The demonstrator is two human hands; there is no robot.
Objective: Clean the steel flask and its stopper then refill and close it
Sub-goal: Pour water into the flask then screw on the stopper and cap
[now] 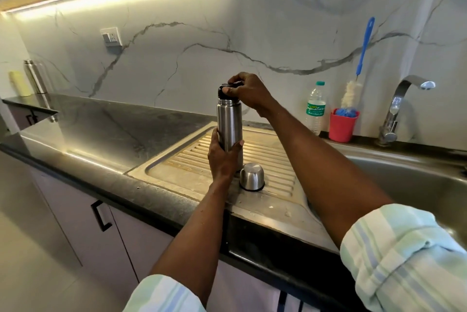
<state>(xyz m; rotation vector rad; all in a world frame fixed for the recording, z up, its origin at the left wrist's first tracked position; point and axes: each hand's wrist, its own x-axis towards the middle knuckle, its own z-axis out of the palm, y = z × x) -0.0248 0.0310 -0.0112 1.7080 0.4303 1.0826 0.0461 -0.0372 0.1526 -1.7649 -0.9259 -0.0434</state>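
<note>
The steel flask (229,123) stands upright on the ribbed steel drainboard (273,160). My left hand (222,157) is wrapped around its lower body. My right hand (246,89) grips the black stopper (223,90) seated in the flask's mouth, fingers closed over its top. The flask's steel cup lid (251,176) sits upside down on the drainboard, just right of the flask's base.
A sink basin (409,185) lies to the right with a tap (401,107) behind it. A plastic water bottle (315,107), a red cup (342,125) and a blue-handled bottle brush (362,51) stand by the wall. Another steel bottle (35,77) stands far left on the dark counter (106,122).
</note>
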